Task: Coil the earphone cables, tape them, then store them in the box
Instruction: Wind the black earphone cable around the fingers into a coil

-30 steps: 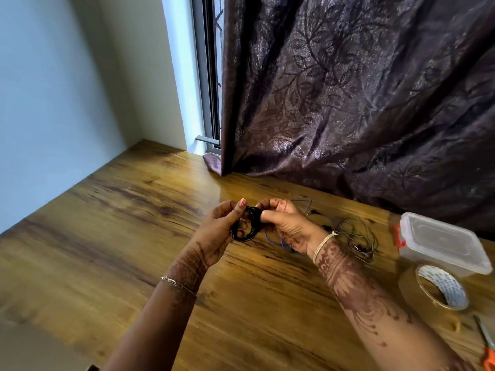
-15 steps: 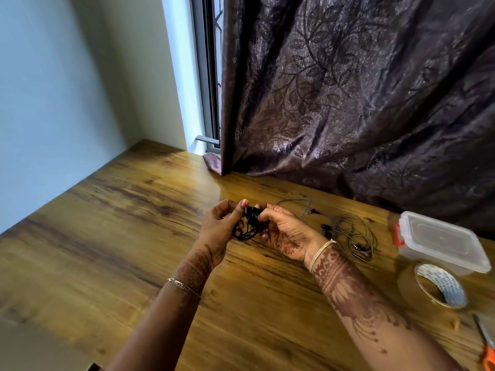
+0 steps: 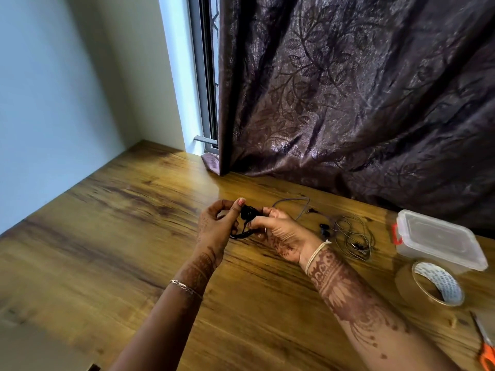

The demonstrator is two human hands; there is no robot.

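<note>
Bunched tighter than a second ago: thin black earphone cable [image 3: 248, 213], wound into a small knotty coil at frame centre, just above the brown wood-grain surface [image 3: 120, 250]. Pinched from the left by left hand [image 3: 217, 226], thumb and forefinger curled on the upper windings, probably to stop the loops springing open. Gripped from the right by right hand [image 3: 281, 234], fingers hooked round the same bundle, seemingly to feed in the last slack; one loop hanging below, between both hands and near the wood. Held in the air rather than laid down, likely to keep the turns stacked for taping. Left waiting at centre right, just beyond the right wrist: loose tangle of thin grey earphone cables [image 3: 354, 236], uncoiled. Parked further right, within easy reach: clear plastic lidded box with a red clasp [image 3: 439, 236], lid on; just in front of it, roll of brown packing tape [image 3: 407, 289]; at the lower right corner, orange-handled scissors [image 3: 488, 353], partly cut off. Judged stage: first coil nearly done, taping and boxing not yet begun.
</note>
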